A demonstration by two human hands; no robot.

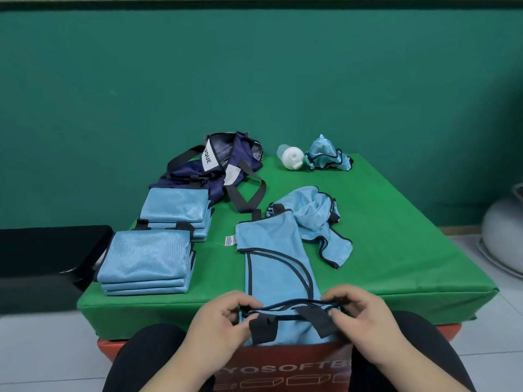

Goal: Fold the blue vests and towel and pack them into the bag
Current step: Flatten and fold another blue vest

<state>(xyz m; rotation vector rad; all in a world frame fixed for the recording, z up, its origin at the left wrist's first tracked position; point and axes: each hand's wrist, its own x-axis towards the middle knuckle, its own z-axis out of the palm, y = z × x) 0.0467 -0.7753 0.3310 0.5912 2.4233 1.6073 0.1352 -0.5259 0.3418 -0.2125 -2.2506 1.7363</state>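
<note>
Two stacks of folded blue pieces sit on the left of the mat (pixel 396 236) — near stack (pixel 147 261) and far stack (pixel 175 213), several layers each. So a good part of the folding looks done.

The vest (pixel 277 256) in hand lies mid-mat, folded lengthwise into a long strip that runs from the middle to the near edge. The left hand (pixel 223 318) pinches its near-left corner, fingers curled on the dark trim. The right hand (pixel 359 315) pinches the near-right corner the same way. Both grips are closed on cloth at the shoulder-strap end.

Left to fold: a loose vest (pixel 314 219) crumpled just right of the strip and touching it, and a far bundle (pixel 328 154) bunched up beside a white bottle (pixel 291 157). Cannot tell which piece is the towel.

The bag (pixel 215 168) lies far left behind the far stack, navy, mouth open, straps slack. Nothing blue is visible inside, so packing looks not yet begun.

Judgement: roughly mid-task — the next call is a crosswise fold of the strip, then onto a stack.
</note>
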